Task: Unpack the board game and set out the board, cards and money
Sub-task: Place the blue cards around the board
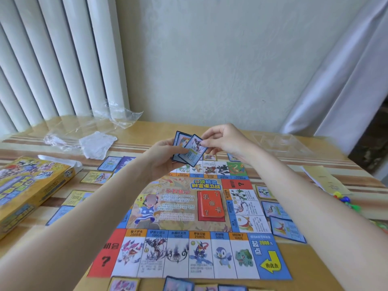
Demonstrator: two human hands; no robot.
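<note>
left hand (165,158) grips small stack of cards (181,148) above far edge of board (189,227), so right hand (226,141) fingers can pinch top card (194,149). red deck (211,204) sits on board middle. other cards (286,227) ring board on bench (315,269).

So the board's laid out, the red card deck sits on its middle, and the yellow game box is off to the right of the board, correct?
Not quite. In the head view the yellow game box lies to the left of the board, not the right. The rest holds: the board is laid out and the red card deck sits on its middle.
</note>
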